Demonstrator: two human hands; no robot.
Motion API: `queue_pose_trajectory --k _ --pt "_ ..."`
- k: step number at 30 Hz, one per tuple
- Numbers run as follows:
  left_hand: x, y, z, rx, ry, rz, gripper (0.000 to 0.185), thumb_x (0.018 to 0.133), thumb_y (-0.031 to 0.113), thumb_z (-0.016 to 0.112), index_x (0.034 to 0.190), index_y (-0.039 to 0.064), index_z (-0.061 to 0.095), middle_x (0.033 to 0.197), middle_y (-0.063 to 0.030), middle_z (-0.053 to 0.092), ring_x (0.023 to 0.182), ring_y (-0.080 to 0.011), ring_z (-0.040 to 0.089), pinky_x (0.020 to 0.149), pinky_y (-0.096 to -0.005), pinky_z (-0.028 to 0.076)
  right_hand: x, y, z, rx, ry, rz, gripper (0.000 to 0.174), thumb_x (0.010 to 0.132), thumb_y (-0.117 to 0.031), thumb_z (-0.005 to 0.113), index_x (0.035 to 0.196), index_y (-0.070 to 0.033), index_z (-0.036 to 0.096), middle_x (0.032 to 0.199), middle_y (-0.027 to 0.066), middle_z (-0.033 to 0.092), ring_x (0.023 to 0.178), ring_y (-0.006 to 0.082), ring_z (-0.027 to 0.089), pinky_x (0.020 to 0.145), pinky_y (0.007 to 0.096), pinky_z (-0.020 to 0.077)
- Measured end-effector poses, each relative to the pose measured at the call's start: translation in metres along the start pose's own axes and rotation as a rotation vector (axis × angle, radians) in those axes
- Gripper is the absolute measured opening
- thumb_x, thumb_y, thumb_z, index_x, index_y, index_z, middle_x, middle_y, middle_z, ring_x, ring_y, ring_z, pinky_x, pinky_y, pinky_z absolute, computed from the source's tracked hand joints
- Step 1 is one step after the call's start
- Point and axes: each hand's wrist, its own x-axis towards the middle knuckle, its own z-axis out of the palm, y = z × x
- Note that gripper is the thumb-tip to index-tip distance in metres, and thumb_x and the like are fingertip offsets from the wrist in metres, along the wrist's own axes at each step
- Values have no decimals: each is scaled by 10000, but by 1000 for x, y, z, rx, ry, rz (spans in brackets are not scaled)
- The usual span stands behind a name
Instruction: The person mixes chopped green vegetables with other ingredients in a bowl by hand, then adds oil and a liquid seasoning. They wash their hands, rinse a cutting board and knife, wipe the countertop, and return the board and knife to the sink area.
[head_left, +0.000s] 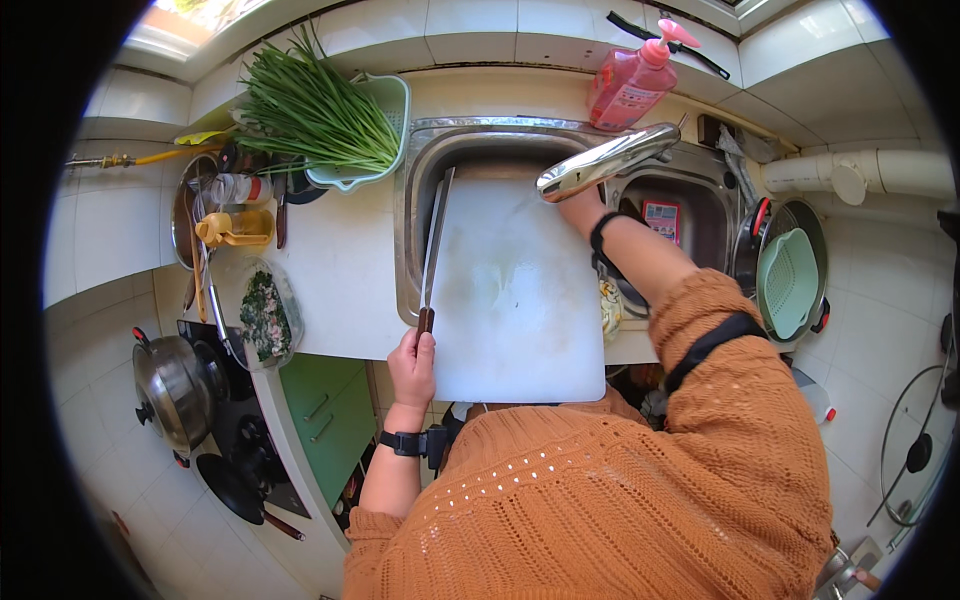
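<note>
My left hand (412, 371) grips the brown handle of a kitchen knife (435, 240). The blade points away from me along the left edge of a white cutting board (521, 300), and that hand is right beside the board's edge. Tilted over the steel sink (403, 225), the board looks wet. My right hand (583, 210) is at the board's far right side, beneath the chrome faucet (607, 163). The faucet covers its fingers, so I cannot tell what they hold. A faint stream of water appears to fall from the spout onto the board.
Chives (322, 112) lie in a green basket (405, 127) at back left. A pink pump bottle (634, 86) stands behind the faucet. On the left are an oil jug (236, 227), a container of chopped filling (266, 315) and a steel pot (172, 390). A green colander (787, 285) stands right.
</note>
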Motion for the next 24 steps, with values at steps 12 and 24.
queue_pose_trajectory --k 12,24 --pt "0 1 -3 -36 -47 -80 435 1083 395 586 882 10 616 647 -26 517 611 -124 469 571 -315 405 -113 -160 -121 648 20 -219 477 974 -67 548 1443 8 501 1059 256 618 957 438 631 837 514 540" --pt "0 1 -1 -11 -38 -38 420 1104 346 559 835 24 582 623 12 494 573 -80 432 530 -280 356 -117 -87 -74 561 100 -200 292 952 -175 628 1218 -134 742 1238 180 663 1196 372 611 945 498 514"
